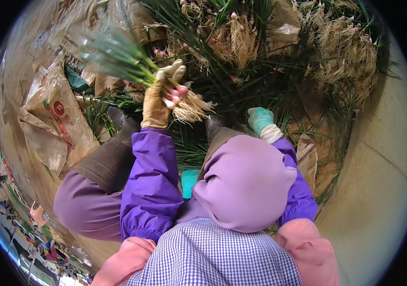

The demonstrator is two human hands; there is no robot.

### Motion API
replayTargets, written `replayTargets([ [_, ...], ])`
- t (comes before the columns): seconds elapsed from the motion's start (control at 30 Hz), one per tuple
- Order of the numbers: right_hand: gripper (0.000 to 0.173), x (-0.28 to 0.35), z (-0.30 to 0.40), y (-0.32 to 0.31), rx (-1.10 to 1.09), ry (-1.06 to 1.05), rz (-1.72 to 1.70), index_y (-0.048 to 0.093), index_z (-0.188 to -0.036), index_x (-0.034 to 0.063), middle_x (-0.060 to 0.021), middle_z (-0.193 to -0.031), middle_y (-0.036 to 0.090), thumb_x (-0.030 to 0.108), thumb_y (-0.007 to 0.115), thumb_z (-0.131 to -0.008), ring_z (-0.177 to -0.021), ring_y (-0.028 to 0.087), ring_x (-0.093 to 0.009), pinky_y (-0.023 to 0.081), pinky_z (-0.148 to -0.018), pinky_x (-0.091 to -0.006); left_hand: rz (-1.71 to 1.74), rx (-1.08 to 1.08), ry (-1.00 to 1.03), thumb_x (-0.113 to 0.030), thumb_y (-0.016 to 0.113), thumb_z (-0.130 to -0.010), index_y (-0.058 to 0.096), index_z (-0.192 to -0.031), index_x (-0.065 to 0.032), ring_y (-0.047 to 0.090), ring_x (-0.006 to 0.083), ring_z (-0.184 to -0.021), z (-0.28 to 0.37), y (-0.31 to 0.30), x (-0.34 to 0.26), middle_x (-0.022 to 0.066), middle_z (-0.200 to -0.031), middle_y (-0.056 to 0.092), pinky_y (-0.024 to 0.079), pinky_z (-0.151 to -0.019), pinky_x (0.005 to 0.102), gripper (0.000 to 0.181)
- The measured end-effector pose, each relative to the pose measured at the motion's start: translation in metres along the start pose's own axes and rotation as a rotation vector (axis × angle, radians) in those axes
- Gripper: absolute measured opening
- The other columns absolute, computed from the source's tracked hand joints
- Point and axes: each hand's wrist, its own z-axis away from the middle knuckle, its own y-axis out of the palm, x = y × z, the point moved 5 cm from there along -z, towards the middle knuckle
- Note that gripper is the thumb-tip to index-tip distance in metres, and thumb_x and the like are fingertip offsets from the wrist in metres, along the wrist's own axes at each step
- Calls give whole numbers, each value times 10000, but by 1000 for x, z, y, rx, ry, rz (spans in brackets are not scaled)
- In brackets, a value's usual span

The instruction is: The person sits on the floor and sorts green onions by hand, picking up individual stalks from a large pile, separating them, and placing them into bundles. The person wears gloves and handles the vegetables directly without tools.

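My left hand, in a tan and white work glove, is closed around a bunch of spring onions. Their pink bulbs and pale roots stick out to the right, and the green leaves, blurred, spread up and to the left. My right hand, in a green glove with a white cuff, hangs low beside my right knee; its fingers are tucked out of sight, so whether it holds anything does not show. Loose green leaves cover the floor between and ahead of my boots.
Piled spring onions with long roots lie at the upper right, and more bunches lie straight ahead. A woven plastic sack lies on the left. An orange plastic stool and several people are far off at lower left.
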Motion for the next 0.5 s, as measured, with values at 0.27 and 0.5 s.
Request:
replayTargets([
  [0.27,262,51,-81,-42,-556,-129,-235,604,-1004,61,-107,-868,630,187,637,-776,-705,614,-212,488,-632,-319,371,23,-235,-309,570,-888,542,-1137,-20,264,58,-424,-6,-37,19,-100,-495,271,309,-477,230,382],
  [0.5,347,59,-67,-72,-354,-169,-468,594,-1018,38,-135,-920,631,284,639,-777,-813,627,-231,498,-714,-333,446,220,-198,-232,397,-969,539,-1108,25,190,69,-423,-7,-35,14,-91,-467,226,321,-532,244,325],
])
